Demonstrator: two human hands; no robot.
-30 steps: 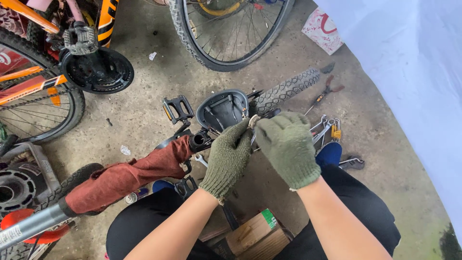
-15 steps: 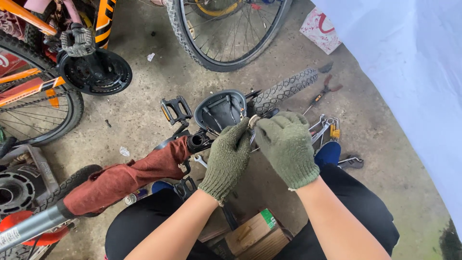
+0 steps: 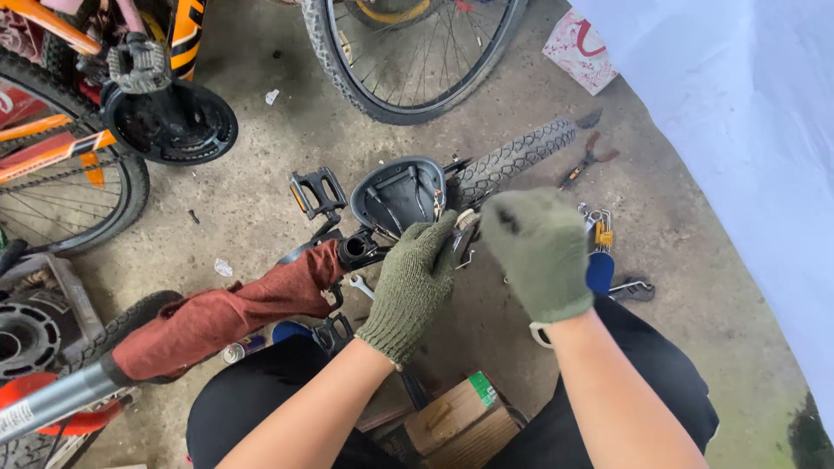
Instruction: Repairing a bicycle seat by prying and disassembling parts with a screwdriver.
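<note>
two green knit-gloved hands are working over an upturned bicycle on a concrete floor. left hand is curling its fingers around a small metal part beside the black saddle, gripping it. right hand is hovering just beside, fingers bent loosely, whether holding anything cannot be told. a reddish cloth is wrapping the frame. pliers, a pedal and a knobby tyre are lying nearby.
</note>
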